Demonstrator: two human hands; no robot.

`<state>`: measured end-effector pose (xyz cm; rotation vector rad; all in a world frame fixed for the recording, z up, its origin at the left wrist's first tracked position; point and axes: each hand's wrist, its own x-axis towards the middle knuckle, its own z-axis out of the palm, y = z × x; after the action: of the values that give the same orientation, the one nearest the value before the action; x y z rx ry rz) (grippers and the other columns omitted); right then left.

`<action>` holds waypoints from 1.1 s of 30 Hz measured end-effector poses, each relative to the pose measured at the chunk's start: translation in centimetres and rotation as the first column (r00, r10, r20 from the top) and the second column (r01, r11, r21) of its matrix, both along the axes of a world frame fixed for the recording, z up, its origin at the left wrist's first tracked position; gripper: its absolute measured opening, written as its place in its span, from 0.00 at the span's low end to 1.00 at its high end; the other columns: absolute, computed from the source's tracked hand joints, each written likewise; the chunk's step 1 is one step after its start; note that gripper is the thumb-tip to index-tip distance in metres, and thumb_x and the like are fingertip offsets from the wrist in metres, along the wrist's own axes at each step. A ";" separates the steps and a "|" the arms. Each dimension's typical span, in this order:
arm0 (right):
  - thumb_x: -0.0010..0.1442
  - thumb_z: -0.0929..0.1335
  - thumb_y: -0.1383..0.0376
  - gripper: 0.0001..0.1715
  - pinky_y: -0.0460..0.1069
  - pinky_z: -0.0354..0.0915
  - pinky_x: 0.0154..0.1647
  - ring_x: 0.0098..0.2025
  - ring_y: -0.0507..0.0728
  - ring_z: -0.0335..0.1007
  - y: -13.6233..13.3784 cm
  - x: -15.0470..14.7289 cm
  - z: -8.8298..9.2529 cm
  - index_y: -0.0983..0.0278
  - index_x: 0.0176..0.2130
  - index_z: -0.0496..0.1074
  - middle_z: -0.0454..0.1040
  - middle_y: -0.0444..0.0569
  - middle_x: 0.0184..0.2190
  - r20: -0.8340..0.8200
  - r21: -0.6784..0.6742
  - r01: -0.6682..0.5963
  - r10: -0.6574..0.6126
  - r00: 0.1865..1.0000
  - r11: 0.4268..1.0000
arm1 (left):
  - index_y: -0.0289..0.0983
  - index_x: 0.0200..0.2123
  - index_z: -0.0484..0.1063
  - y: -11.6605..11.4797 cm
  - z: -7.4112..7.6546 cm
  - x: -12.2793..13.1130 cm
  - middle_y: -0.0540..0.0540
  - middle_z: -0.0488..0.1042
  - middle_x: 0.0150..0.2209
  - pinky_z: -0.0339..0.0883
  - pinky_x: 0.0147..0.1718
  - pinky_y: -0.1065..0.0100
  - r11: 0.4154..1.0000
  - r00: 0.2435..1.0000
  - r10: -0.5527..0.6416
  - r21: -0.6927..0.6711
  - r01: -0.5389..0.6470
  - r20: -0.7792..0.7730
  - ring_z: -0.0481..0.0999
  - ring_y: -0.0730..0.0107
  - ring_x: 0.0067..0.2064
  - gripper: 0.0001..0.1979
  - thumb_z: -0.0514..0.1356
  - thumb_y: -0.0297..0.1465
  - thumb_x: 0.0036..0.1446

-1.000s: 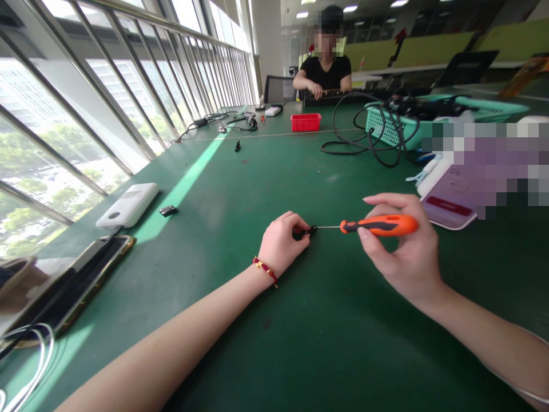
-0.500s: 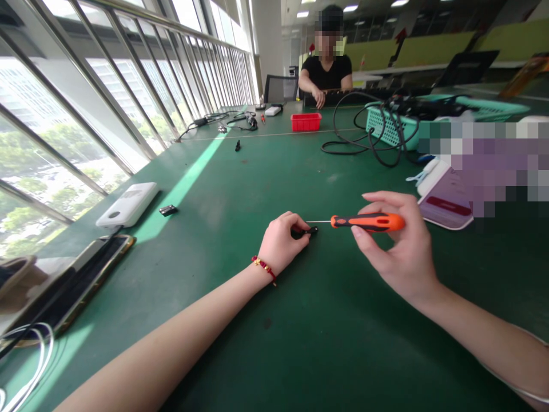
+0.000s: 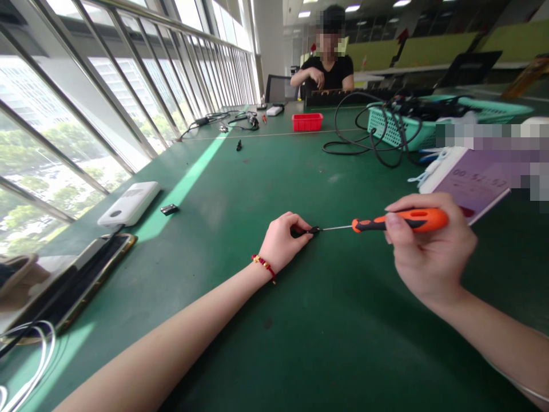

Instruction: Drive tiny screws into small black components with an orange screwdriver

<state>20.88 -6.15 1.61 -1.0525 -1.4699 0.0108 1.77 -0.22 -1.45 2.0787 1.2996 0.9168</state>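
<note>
On the green table (image 3: 274,320), my left hand (image 3: 283,241) pinches a small black part (image 3: 314,230) whose right end sticks out past the fingertips. My right hand (image 3: 433,249) is closed around the orange and black handle of a screwdriver (image 3: 405,221). Its thin metal shaft points left and its tip is at the right end of the black part. Whether the tip sits inside the part is too small to tell.
At left lie a white power bank (image 3: 129,203), a small black piece (image 3: 170,209) and a dark phone (image 3: 96,272). Farther back are a red bin (image 3: 307,122), black cables and a teal basket (image 3: 392,129). A propped phone (image 3: 476,174) stands at right. A person (image 3: 328,68) sits opposite.
My right hand and the screwdriver have moved right, and the fingers have closed around the handle. The tip has gone from above the black part to its right end. The other person's arm has shifted.
</note>
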 end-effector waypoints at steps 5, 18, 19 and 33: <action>0.55 0.67 0.64 0.04 0.51 0.63 0.28 0.28 0.55 0.69 0.1 0.1 -0.2 0.57 0.34 0.67 0.70 0.44 0.29 0.002 -0.033 -0.025 0.025 1.000 0.999 | 0.35 0.26 0.72 0.2 -0.2 0.0 0.49 0.72 0.30 0.67 0.33 0.71 1.000 1.000 -0.006 -0.011 0.006 0.012 0.71 0.73 0.31 0.02 0.61 0.25 0.46; 0.55 0.68 0.64 0.06 0.50 0.64 0.29 0.28 0.53 0.68 0.5 0.2 -0.4 0.60 0.34 0.66 0.69 0.44 0.28 0.004 -0.060 -0.071 0.071 0.997 0.996 | 0.35 0.27 0.71 0.1 -0.3 0.0 0.48 0.73 0.30 0.67 0.32 0.71 1.000 1.000 -0.021 -0.014 0.021 0.018 0.71 0.73 0.31 0.01 0.61 0.26 0.47; 0.54 0.68 0.64 0.06 0.50 0.64 0.28 0.27 0.53 0.67 0.5 0.2 -0.3 0.60 0.34 0.66 0.68 0.44 0.28 0.000 -0.065 -0.073 0.073 0.997 0.995 | 0.35 0.28 0.71 0.1 -0.3 0.0 0.48 0.73 0.30 0.67 0.32 0.71 1.000 1.000 -0.026 -0.015 0.026 0.013 0.71 0.73 0.31 0.02 0.61 0.26 0.47; 0.54 0.68 0.60 0.10 0.46 0.62 0.23 0.23 0.49 0.62 0.8 0.1 -0.1 0.60 0.36 0.66 0.67 0.44 0.31 -0.084 -0.144 -0.128 0.116 0.990 0.981 | 0.35 0.29 0.72 -0.2 0.0 0.1 0.48 0.75 0.30 0.68 0.32 0.71 0.998 1.000 0.001 -0.056 -0.001 0.004 0.73 0.72 0.31 0.04 0.58 0.26 0.47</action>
<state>20.98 -5.36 1.53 -1.0690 -1.4808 0.2489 1.92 -0.39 -1.44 2.0328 1.3092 0.8748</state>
